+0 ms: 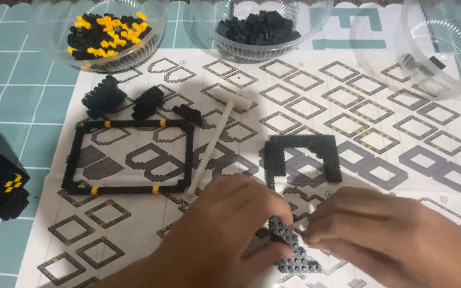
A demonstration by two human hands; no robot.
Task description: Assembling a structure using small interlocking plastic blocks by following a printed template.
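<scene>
Strip: dark grey studded brick strip, lower centre of the frame, lying on the instruction sheet between both hands.
Long axis: runs from upper left to lower right, its near end toward the bottom edge of the frame.
Left hand: lower centre-left, thumb and fingers pinched on the strip's upper end.
Right hand: lower right, fingertips closed on the same end from the other side, touching or nearly touching the left fingertips.
Nearer hand: both are on the strip; I cannot tell which carries more of it.
Open frame: black, 3-sided, just above the hands, its open side facing down toward them.
Rectangle: black frame with yellow marks, left of centre, well apart from the strip.
Hammer: white, between the rectangle and the open frame, handle pointing down toward the left hand.
Bowls: 3 clear bowls along the top edge, the left one with black and yellow bricks.
</scene>
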